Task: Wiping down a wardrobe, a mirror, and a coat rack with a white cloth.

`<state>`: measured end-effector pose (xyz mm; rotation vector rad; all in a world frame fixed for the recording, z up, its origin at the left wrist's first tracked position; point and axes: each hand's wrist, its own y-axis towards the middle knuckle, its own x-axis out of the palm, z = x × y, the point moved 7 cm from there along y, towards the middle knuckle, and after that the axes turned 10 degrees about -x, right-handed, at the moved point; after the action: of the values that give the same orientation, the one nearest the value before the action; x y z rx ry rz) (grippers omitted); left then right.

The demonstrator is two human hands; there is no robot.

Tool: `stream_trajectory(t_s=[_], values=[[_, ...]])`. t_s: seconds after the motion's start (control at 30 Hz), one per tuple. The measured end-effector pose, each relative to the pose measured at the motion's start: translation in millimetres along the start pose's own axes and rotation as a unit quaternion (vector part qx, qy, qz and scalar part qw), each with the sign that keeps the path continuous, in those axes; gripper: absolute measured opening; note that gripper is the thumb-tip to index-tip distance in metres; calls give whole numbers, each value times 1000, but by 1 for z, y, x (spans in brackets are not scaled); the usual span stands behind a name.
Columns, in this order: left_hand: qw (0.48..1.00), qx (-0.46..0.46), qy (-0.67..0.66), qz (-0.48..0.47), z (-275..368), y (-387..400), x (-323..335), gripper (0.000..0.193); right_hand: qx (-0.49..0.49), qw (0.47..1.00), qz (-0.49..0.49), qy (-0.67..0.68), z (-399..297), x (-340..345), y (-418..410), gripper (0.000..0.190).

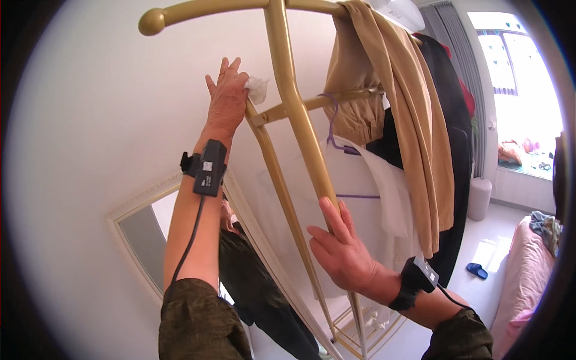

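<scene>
A gold metal clothes rack [294, 101] stands before me. My left hand [227, 101] is raised at the top of its rear post [270, 150], other fingers spread. A crumpled white tissue or cloth [257, 90] is pinched by its thumb side, close to the post. Lower down, my right hand [344, 252] grips the front post [317, 155], with two fingers lying along the tube. Tan trousers [396, 90] hang over the top rail. Beneath them a white garment [360, 238] is on a purple hanger [332, 121]. Black clothing [450, 157] hangs farther along the rack.
A white-framed mirror [135, 198] leans at the wall behind the rack, reflecting a person. Each forearm carries a strapped black device [210, 168] with a cable. To the right are a pink-covered bed [524, 270], a blue slipper [477, 271], a grey curtain [463, 67] and a bright window.
</scene>
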<state>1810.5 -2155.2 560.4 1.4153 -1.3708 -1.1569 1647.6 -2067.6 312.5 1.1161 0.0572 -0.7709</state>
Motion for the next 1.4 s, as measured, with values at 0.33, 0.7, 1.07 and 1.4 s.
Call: stream_trajectory(t_s=[0.33,0.7,1.07,1.4], values=[[981,-174,-87,14,-52,51,20,10,-17,998,-13,-51,-4,2,1,11],[492,-434,-744,-127,-108,20,80,35,-25,998,10,-52,-9,3,3,13],[658,-484,-577,2,-137,22,78,30,-18,999,15,-41,-8,2,1,6],[979,-68,124,-149,-27,70,33,31,-14,999,26,-26,-6,0,-1,2]])
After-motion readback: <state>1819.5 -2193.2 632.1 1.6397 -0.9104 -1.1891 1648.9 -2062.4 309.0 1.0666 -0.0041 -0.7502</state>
